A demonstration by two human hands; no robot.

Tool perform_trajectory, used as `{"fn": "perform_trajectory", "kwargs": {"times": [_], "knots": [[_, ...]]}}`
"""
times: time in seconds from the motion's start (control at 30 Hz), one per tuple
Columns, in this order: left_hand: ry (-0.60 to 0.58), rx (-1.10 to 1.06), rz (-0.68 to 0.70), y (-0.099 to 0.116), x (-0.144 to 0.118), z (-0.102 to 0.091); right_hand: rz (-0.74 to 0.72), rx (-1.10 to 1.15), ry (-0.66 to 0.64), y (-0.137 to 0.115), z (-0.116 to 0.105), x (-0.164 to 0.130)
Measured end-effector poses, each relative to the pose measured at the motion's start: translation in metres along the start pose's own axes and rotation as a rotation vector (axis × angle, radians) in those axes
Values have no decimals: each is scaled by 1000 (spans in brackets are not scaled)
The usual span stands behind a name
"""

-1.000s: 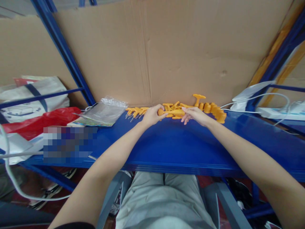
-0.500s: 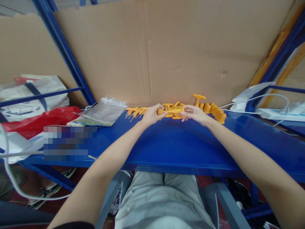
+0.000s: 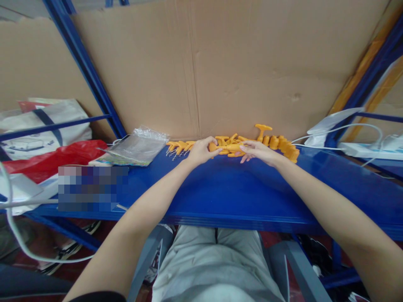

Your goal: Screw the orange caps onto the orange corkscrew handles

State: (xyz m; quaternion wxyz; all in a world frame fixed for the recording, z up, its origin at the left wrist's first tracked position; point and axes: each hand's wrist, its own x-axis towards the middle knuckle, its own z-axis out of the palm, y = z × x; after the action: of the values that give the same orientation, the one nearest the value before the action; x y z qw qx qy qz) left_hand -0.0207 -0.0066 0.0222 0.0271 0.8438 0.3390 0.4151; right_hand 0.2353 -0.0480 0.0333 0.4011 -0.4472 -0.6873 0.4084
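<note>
Both my hands meet over a row of orange plastic parts at the back of a blue shelf point(image 3: 226, 188). My left hand point(image 3: 200, 152) pinches the rounded left end of one long orange part point(image 3: 227, 147). My right hand point(image 3: 258, 151) grips its right end with fingertips. More orange T-shaped pieces point(image 3: 180, 146) lie to the left with small metal springs point(image 3: 174, 154) in front of them. A stack of orange round pieces point(image 3: 285, 147) and an upright T-shaped piece point(image 3: 262, 129) stand to the right.
A cardboard sheet point(image 3: 220, 67) backs the shelf. A clear plastic bag point(image 3: 136, 147), a red bag point(image 3: 53, 157) and a white tote point(image 3: 40, 126) lie at left. White cables and a power strip point(image 3: 365, 147) sit at right. Blue rack posts point(image 3: 85, 67) frame the sides.
My right hand's fingers shifted slightly along the orange part; both hands stay in the same spot holding it.
</note>
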Motion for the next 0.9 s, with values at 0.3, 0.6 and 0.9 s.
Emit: {"fn": "perform_trajectory", "kwargs": {"times": [0.3, 0.6, 0.9], "knots": [[18, -6, 5, -1, 0, 0, -99, -27, 23, 2, 0, 0], [38, 31, 0, -2, -1, 2, -67, -8, 52, -6, 3, -4], [34, 90, 4, -2, 0, 0, -42, 74, 56, -1, 7, -1]]}}
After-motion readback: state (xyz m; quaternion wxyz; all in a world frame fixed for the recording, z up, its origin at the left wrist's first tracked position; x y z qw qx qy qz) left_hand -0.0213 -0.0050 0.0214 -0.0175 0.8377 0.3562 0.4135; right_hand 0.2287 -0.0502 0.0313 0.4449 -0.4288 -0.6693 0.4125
